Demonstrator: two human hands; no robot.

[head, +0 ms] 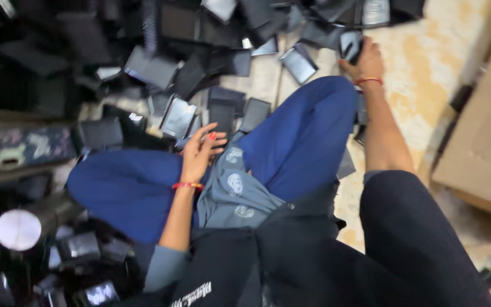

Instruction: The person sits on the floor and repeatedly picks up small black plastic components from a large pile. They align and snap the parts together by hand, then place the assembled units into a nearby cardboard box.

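I sit cross-legged on the floor in blue trousers (pixel 302 136). My right hand (pixel 362 59) reaches forward past my knee and grips a small flat black case (pixel 349 44) at the edge of a heap of similar black cases (pixel 211 28). My left hand (pixel 200 150) rests on my lap between my knees, fingers loosely curled, holding nothing that I can see. Both wrists wear a red thread band. The picture is blurred by motion.
Black flat cases (pixel 177 116) lie scattered across the floor in front and to the left. A patterned case (pixel 29 146) lies at the left. A dark cylinder with a pale round end (pixel 18 229) stands at lower left. A brown cardboard box (pixel 487 142) sits to the right.
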